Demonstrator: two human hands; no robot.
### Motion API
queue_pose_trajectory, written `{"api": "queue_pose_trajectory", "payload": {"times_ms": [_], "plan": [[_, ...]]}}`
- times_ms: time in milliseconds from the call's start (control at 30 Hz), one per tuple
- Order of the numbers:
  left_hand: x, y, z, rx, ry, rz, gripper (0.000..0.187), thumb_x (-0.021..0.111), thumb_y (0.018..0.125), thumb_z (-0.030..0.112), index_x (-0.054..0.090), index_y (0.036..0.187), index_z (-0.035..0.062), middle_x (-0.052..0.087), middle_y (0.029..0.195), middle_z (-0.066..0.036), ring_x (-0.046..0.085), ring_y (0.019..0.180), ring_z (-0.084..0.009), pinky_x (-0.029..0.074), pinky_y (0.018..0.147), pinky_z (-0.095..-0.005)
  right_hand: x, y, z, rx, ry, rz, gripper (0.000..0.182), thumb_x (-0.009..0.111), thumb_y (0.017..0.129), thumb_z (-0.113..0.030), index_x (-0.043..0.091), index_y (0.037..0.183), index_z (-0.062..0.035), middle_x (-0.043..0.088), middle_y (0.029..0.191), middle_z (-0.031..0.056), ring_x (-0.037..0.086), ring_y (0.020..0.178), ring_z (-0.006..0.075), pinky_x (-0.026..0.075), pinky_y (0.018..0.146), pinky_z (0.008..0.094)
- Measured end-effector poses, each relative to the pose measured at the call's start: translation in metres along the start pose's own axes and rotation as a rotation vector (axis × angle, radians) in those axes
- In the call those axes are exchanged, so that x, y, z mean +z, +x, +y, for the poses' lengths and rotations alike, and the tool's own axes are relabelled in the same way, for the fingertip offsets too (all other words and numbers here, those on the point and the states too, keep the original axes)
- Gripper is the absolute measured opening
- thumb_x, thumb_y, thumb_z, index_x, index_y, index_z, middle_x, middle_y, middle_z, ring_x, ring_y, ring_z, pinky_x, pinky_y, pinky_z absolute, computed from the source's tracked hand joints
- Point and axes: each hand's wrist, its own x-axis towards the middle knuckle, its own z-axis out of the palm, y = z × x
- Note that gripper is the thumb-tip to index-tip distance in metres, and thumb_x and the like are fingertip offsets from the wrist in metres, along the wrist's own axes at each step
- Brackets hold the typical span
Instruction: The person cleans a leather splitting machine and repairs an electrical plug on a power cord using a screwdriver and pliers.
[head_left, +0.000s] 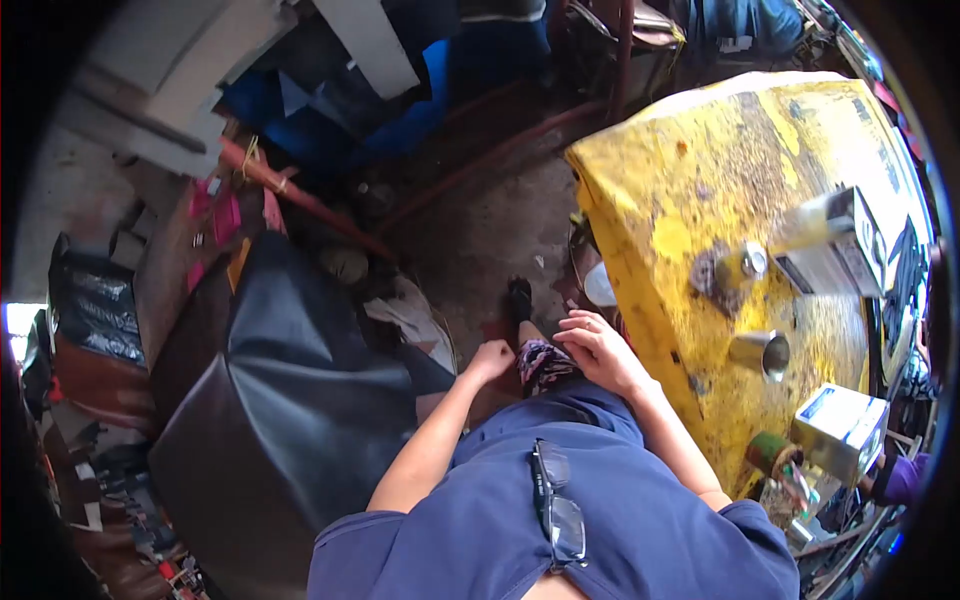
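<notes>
Glare bleaches the right side of the yellow, stained tabletop and a small window-like patch at far left, while the dark brown floor sits dim at upper centre and wide-angle distortion bends the black-vignetted edges.

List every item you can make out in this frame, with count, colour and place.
Table: one, stained yellow, right
Upper tin: one, silver and dark, table's far right
Lower tin: one, silver and white, table's near right
Metal cup: one, silver, between the tins
Crusted can: one, brown-yellow, beside the upper tin
Large sheet: one, black, left
Pole: one, reddish, upper left
Crumpled cloth: one, pale, floor
Scraps: many, mixed colours, left edge, too jumbled to count
Glasses: one pair, dark-framed, on the shirt front
Purple sleeve: one, right edge
Shirt: one, navy, bottom
Left hand: one, loosely curled, centre
Right hand: one, open, near the table
</notes>
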Motion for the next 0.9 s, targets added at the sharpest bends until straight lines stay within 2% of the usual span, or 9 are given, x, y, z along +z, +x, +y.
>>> {"api": "queue_pose_trajectory", "payload": {"times_ms": [67, 133, 267, 400, 467, 567, 667, 767, 900], "plan": [[-0.018, 0.018, -0.017, 0.135, 0.110, -0.083, 0.024, 0.060, 0.071, 0.017, 0.063, 0.091, 0.0039, 0.063, 0.087, -0.019, 0.060, 0.089, -0.0321, 0.046, 0.084, -0.0384, -0.003, 0.043, 0.017, 0.001, 0.126, 0.085, 0.021, 0.059, 0.075, 0.001, 0.064, 0.095, -0.0058, 0.061, 0.099, 0.0114, 0.054, 0.104, 0.0303, 0.044, 0.090, 0.0367], [-0.049, 0.015, -0.015, 0.058, 0.041, -0.066, 0.034, 0.064, 0.070, 0.018, 0.058, 0.101, 0.0041, 0.059, 0.099, -0.022, 0.055, 0.099, -0.0351, 0.044, 0.087, -0.0408, -0.014, 0.090, 0.028, -0.023, 0.136, 0.190, 0.023, 0.058, 0.072, 0.006, 0.063, 0.092, -0.0054, 0.061, 0.098, 0.0107, 0.054, 0.102, 0.0305, 0.045, 0.089, 0.0374], [-0.111, 0.046, -0.042, 0.051, 0.127, 0.217, 0.044, 0.068, 0.075, 0.026, 0.056, 0.109, 0.0022, 0.054, 0.108, -0.023, 0.049, 0.106, -0.0354, 0.039, 0.093, -0.0403, -0.067, 0.191, 0.053, -0.078, -0.021, 0.416, 0.027, 0.055, 0.069, 0.009, 0.061, 0.092, -0.0046, 0.060, 0.100, 0.0103, 0.052, 0.105, 0.0313, 0.042, 0.092, 0.0390], [-0.189, 0.113, -0.025, -0.287, 0.065, 0.402, 0.053, 0.053, 0.085, 0.041, 0.052, 0.119, 0.0012, 0.051, 0.116, -0.026, 0.044, 0.115, -0.0387, 0.035, 0.097, -0.0416, -0.127, 0.248, 0.095, 0.166, -0.141, 0.661, 0.023, 0.056, 0.079, 0.003, 0.062, 0.098, -0.0064, 0.059, 0.107, 0.0107, 0.049, 0.110, 0.0308, 0.038, 0.096, 0.0386], [-0.217, 0.162, -0.030, -0.225, 0.126, 0.331, 0.049, 0.053, 0.085, 0.042, 0.057, 0.115, 0.0024, 0.056, 0.111, -0.024, 0.050, 0.109, -0.0371, 0.039, 0.093, -0.0400, -0.155, 0.252, 0.133, 0.287, -0.225, 0.751, 0.021, 0.047, 0.091, -0.015, 0.064, 0.100, -0.0057, 0.059, 0.107, 0.0110, 0.046, 0.113, 0.0302, 0.033, 0.099, 0.0390], [-0.260, 0.239, -0.001, -0.212, 0.108, -0.123, 0.043, 0.055, 0.084, 0.041, 0.063, 0.105, 0.0047, 0.063, 0.102, -0.019, 0.058, 0.099, -0.0322, 0.044, 0.087, -0.0370, -0.188, 0.248, 0.188, 0.416, -0.151, 1.067, 0.044, 0.035, 0.097, -0.034, 0.059, 0.107, 0.0020, 0.049, 0.122, 0.0182, 0.041, 0.118, 0.0299, 0.028, 0.103, 0.0376], [-0.290, 0.329, 0.041, -0.174, 0.282, -0.400, 0.037, 0.057, 0.083, 0.038, 0.066, 0.100, 0.0065, 0.066, 0.096, -0.015, 0.062, 0.093, -0.0273, 0.047, 0.081, -0.0349, -0.219, 0.230, 0.215, 0.653, -0.571, 1.261, 0.051, 0.028, 0.097, -0.037, 0.055, 0.112, 0.0032, 0.050, 0.117, 0.0215, 0.040, 0.117, 0.0329, 0.029, 0.102, 0.0404], [-0.315, 0.424, 0.103, 0.028, 0.473, -0.423, 0.030, 0.059, 0.081, 0.030, 0.067, 0.093, 0.0042, 0.066, 0.089, -0.013, 0.063, 0.085, -0.0220, 0.048, 0.075, -0.0338, -0.213, 0.222, 0.237, 0.784, -0.734, 1.424, 0.057, 0.028, 0.095, -0.045, 0.055, 0.110, 0.0029, 0.053, 0.111, 0.0203, 0.043, 0.112, 0.0327, 0.030, 0.100, 0.0427], [-0.335, 0.539, 0.172, 0.233, 0.526, -0.319, 0.023, 0.061, 0.079, 0.025, 0.067, 0.088, 0.0045, 0.067, 0.084, -0.012, 0.064, 0.079, -0.0201, 0.049, 0.072, -0.0335, -0.213, 0.228, 0.219, 0.906, -0.669, 1.271, 0.056, 0.025, 0.095, -0.044, 0.058, 0.104, 0.0017, 0.053, 0.109, 0.0192, 0.047, 0.109, 0.0318, 0.032, 0.098, 0.0406]]}}
